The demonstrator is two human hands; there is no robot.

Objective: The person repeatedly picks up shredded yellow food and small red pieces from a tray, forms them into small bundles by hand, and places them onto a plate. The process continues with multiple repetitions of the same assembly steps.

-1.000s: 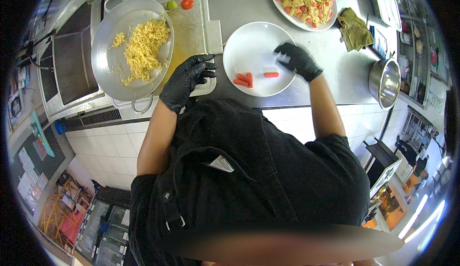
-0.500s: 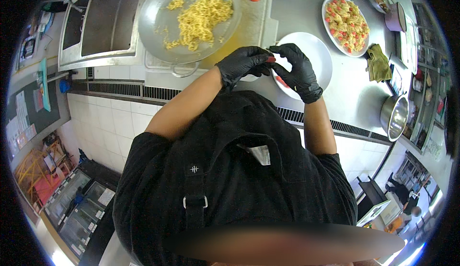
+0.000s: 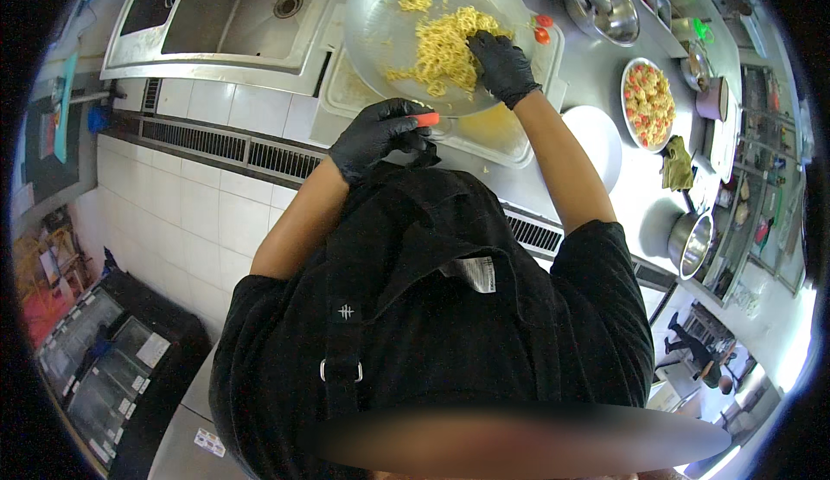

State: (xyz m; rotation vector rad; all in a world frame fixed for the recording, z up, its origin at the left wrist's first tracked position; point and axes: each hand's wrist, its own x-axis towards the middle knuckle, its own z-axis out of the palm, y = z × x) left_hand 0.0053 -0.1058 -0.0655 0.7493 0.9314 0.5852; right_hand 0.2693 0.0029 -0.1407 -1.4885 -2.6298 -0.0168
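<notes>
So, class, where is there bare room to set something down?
Bare counter lies between the round white plate, green cloth and lower steel bowl. A smaller patch sits between the board, oval platter and upper steel bowl. The pan is crowded: right hand at its noodles, left hand near its rim.

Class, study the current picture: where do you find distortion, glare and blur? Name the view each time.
Head view: the fisheye blackens the corners and bows the floor grate; head view: glare whitens the far right rim; head view: a smooth blurred patch covers the bottom, while the left hand and noodles look fairly clear.
</notes>
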